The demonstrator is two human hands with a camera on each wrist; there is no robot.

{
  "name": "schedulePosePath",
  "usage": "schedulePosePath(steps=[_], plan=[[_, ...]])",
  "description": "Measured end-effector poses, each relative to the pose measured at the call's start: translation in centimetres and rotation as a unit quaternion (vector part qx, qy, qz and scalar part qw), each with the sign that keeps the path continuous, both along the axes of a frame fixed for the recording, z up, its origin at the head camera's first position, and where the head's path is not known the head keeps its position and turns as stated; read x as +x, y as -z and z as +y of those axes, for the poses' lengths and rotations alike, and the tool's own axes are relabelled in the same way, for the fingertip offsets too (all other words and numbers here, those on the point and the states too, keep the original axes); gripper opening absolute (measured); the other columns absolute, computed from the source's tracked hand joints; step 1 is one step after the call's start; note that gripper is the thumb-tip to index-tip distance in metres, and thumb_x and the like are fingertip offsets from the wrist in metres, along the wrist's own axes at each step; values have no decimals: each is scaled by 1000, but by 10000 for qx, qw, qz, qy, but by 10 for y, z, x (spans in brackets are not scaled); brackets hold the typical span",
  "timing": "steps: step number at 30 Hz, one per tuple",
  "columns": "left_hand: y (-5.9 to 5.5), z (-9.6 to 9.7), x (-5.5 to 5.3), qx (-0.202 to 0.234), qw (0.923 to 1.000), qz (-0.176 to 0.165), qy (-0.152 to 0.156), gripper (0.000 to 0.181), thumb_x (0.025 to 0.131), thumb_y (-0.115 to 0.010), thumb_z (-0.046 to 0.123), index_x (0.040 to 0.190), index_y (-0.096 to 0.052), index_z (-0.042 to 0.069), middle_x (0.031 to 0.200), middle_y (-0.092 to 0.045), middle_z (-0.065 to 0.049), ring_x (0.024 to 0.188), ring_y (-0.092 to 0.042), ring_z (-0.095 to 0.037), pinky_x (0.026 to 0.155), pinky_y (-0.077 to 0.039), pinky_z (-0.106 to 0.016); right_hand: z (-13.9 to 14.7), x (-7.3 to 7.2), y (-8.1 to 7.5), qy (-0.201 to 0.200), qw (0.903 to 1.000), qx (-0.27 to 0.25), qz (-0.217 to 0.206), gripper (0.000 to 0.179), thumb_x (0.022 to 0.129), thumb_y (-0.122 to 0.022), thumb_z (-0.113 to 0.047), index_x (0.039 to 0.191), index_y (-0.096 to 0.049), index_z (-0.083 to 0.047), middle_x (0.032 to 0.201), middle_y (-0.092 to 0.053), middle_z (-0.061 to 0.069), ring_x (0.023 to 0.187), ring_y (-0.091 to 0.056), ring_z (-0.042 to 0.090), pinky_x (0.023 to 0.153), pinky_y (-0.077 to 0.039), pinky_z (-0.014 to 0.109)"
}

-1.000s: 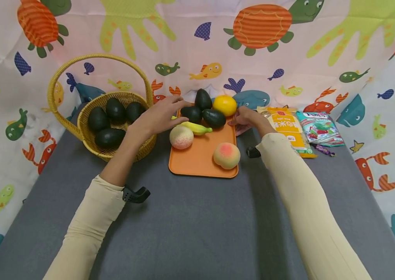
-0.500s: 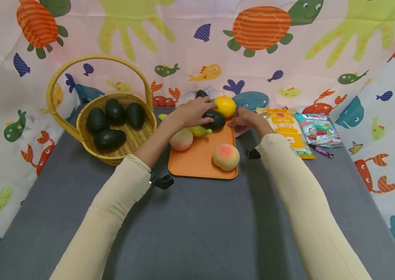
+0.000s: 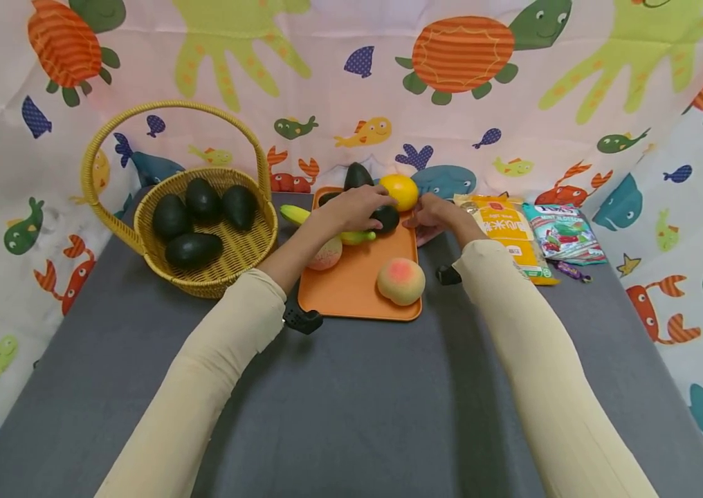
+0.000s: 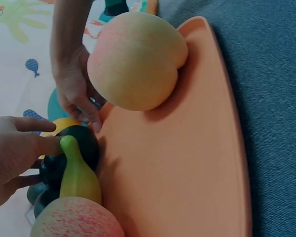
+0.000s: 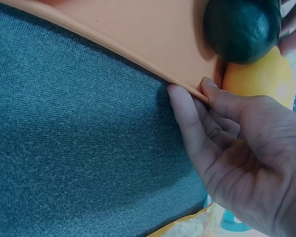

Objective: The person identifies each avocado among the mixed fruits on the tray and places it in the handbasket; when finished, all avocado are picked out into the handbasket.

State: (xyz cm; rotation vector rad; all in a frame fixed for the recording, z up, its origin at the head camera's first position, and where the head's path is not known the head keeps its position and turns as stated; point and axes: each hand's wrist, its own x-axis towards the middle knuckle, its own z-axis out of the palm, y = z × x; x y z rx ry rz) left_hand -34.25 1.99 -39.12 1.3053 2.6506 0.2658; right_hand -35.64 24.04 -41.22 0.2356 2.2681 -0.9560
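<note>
Think of the orange tray (image 3: 358, 297) as a clock on the gray desk (image 3: 351, 401), with 12 at the far end. The right hand (image 3: 435, 216) is at 2 o'clock. Its fingers pinch the tray's edge, with the thumb on top and a finger down the outer side.

The left hand (image 3: 354, 207) is at 12 o'clock, above the fruit. Its fingers are spread out and reach to a dark avocado (image 3: 387, 219) at 1 o'clock. I cannot tell if they touch it. A yellow fruit (image 3: 398, 192) sits just past that avocado, also at 1 o'clock. A tall dark avocado (image 3: 358, 176) is at 12 o'clock, at the far end. Another dark one peeks out at 11 o'clock, mostly hidden by the left hand.

The tip of a banana (image 3: 359, 238) pokes out just under the left hand. A speckled peach (image 3: 325, 254) is at 9 o'clock, partly behind the left arm. A bigger, rosy peach (image 3: 400, 281) is at 4 o'clock.

Off the tray at 9 o'clock stands a yellow basket (image 3: 205, 287) with a big round handle. Four dark avocados (image 3: 194, 250) lie in it. At 3 o'clock, well past the right hand, are a yellow bag (image 3: 507, 235), a green bag (image 3: 563, 232) and a purple candy (image 3: 573, 270).
</note>
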Motion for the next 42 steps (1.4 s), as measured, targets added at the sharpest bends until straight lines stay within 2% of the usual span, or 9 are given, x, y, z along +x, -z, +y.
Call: schedulePosePath(steps=[10,16,21,24,29,31,36,39,42], plan=[[6,0,7,270,9986,460,-14,52,94,-77,11,143,-61,14,139,-61,-13,119,-60,-32,113,-50,-44,2,1,1,15,10000,9,35,23,102,-68,-19,103,-52,-2,78,-70,10,65,-77,20,73,-65,34],[7,-3,8,504,9979,393,67,56,96,-74,9,149,-58,15,144,-58,-14,118,-55,-32,108,-51,-42,1,1,1,-50,9999,-72,80,24,103,-67,-19,102,-53,0,78,-70,9,64,-76,19,73,-65,34],[1,-5,11,692,9967,419,118,60,99,-70,10,155,-51,21,147,-49,-16,122,-51,-34,99,-56,-41,1,0,0,-65,9999,-26,81,24,103,-67,-19,106,-52,-1,78,-69,9,64,-77,19,72,-65,33],[-5,-6,14,827,9955,436,138,74,97,-73,8,162,-41,25,148,-45,-17,125,-48,-35,94,-59,-40,1,0,0,-57,9999,-26,82,23,103,-66,-19,107,-51,-1,80,-70,10,65,-77,20,73,-65,33],[-16,-7,20,888,9942,609,6,97,93,-77,6,168,-21,33,156,-33,-20,135,-38,-40,95,-59,-41,1,0,0,-49,10000,-37,53,24,103,-67,-20,108,-51,-1,81,-71,10,66,-77,19,75,-65,34],[-18,-8,23,905,9928,785,-26,97,92,-78,6,168,-24,30,157,-31,-21,140,-34,-43,99,-58,-43,1,0,0,-52,10000,38,57,26,103,-67,-22,110,-51,-2,81,-71,10,66,-77,18,75,-65,33],[-22,-13,26,1124,9879,1066,-91,80,90,-78,-1,160,-44,20,155,-33,-21,139,-33,-42,102,-56,-43,1,0,0,-72,9998,184,8,30,103,-68,-24,114,-51,-2,82,-72,10,66,-77,19,77,-65,34],[-26,-18,30,1419,9839,1064,-219,72,93,-76,0,156,-49,19,150,-36,-20,134,-34,-39,100,-56,-42,0,1,0,-58,9999,148,-12,29,103,-68,-24,113,-52,-1,82,-73,10,66,-77,18,77,-65,35],[-29,-23,33,1845,9773,988,-337,63,97,-71,5,155,-50,18,146,-37,-21,134,-36,-39,106,-53,-44,-1,2,-1,-22,9999,117,-27,28,103,-67,-23,113,-52,-2,83,-72,10,67,-77,18,78,-65,34]])
